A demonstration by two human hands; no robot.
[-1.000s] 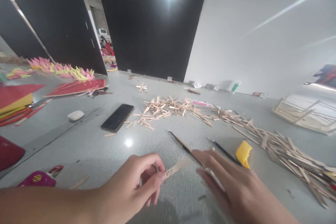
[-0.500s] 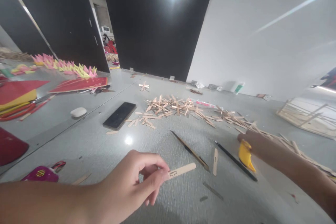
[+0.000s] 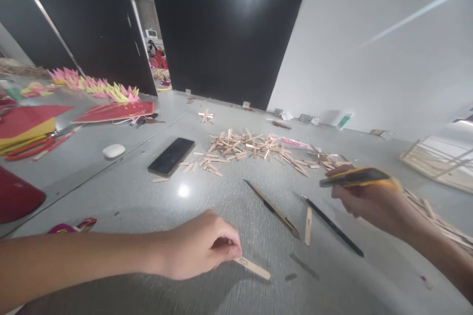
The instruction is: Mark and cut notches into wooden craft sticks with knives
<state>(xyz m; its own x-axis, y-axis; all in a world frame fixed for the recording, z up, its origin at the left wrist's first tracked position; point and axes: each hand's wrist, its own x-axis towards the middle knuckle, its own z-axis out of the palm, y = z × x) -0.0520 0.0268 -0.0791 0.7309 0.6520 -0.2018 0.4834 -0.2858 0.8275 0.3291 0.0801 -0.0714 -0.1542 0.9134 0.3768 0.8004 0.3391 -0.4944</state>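
Between the thumb and fingers of my left hand (image 3: 207, 246) is one end of a wooden craft stick (image 3: 256, 269), with dark lines drawn near the grip. The stick's free end points right and down, low over the grey table. My right hand (image 3: 373, 204), raised at the right, grips a yellow and black utility knife (image 3: 358, 177); whether its blade is out I cannot tell. Between the hands lie a slim craft knife (image 3: 272, 208), a craft stick with a cut-out (image 3: 308, 226) and a black pencil-like tool (image 3: 334, 226).
A pile of craft sticks (image 3: 240, 145) spreads across the middle of the table, beside a black phone (image 3: 172, 157). A white case (image 3: 114, 151), scissors (image 3: 29, 147) and pink and yellow paper shapes (image 3: 96, 86) lie left. A wooden frame (image 3: 436, 162) stands far right.
My right hand has lifted the yellow utility knife from the right side of the table. My left hand has tilted the craft stick, so its free end now slopes downward.
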